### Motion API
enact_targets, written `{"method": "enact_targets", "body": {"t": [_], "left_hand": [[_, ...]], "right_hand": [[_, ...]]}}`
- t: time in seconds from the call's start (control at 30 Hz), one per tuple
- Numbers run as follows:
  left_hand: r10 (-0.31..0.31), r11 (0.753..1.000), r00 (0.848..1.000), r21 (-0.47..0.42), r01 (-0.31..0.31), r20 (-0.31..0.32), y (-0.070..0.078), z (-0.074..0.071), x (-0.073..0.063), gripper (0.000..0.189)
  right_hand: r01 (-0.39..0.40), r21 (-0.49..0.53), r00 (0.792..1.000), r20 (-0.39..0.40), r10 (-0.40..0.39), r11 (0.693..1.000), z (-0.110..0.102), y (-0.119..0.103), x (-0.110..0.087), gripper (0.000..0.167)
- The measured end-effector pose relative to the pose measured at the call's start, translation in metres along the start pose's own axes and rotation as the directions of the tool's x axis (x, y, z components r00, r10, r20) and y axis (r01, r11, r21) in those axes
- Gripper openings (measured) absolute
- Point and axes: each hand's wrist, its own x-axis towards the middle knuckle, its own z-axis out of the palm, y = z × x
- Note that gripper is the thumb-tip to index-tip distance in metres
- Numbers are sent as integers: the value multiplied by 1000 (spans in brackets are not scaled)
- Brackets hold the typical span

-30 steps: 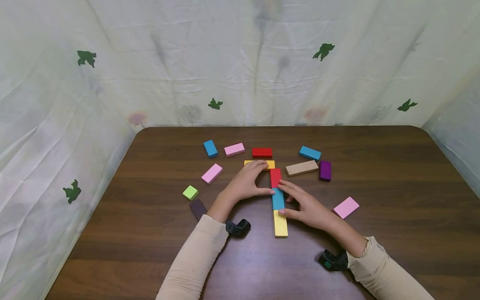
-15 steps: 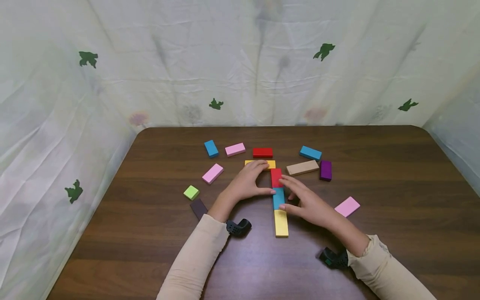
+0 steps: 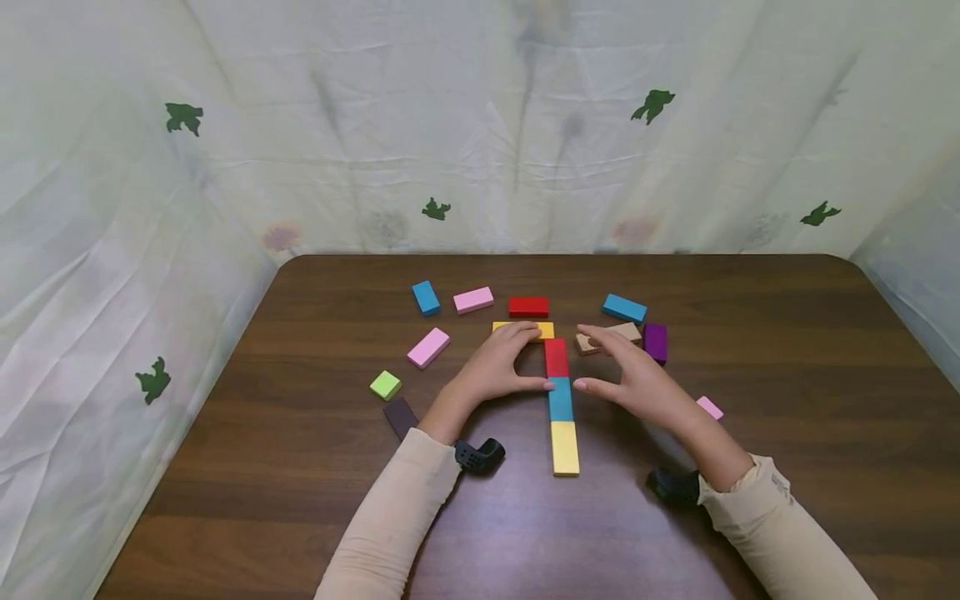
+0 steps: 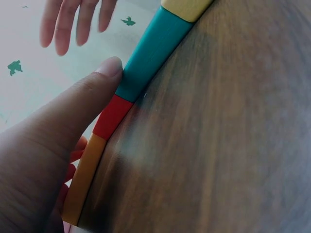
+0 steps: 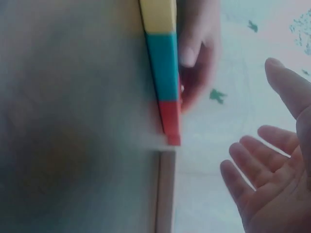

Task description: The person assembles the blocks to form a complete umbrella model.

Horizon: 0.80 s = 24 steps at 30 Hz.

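A column of flat blocks lies end to end: a pale yellow block (image 3: pixel 565 450), a blue block (image 3: pixel 561 402) and a red block (image 3: pixel 557 358). At its far end, an orange-yellow block (image 3: pixel 547 331) lies crosswise. My left hand (image 3: pixel 491 371) rests beside the column, its thumb at the blue block's edge and its fingertips on the orange-yellow block. My right hand (image 3: pixel 637 379) hovers to the right of the column with fingers spread, holding nothing. Beneath its fingertips lies a beige block (image 3: pixel 628 332). The right wrist view shows that right hand (image 5: pixel 277 179) apart from the blocks.
Behind the column lie a red block (image 3: pixel 528 307), a pink block (image 3: pixel 473 300) and blue blocks. To the left are another pink block (image 3: pixel 428 348), a lime block (image 3: pixel 386 385) and a dark block (image 3: pixel 401 417). A purple block (image 3: pixel 655 343) lies right.
My right hand has let go of the column and moved up and right, over the beige block. My left hand stays in place.
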Motion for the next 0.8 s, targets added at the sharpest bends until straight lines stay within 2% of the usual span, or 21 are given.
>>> {"method": "enact_targets", "body": {"t": [0.17,0.37,0.57,0.8], "left_hand": [[-10,1000,1000,1,10,10,0,0,0,86],[-2,1000,1000,17,2,3,-1,1,0,85],[-3,1000,1000,10,3,9,0,1,0,85],[-8,1000,1000,8,7,6,1,0,-1,85]], "right_hand": [[12,-1,1000,-14,-12,1000,-11,8,9,77],[29,-24,999,-44,-30,999,-19,28,21,74],[-1,-58,999,-54,-2,998,-20,50,26,68],[-32,-53,998,-55,30,998,-21,64,26,65]]}}
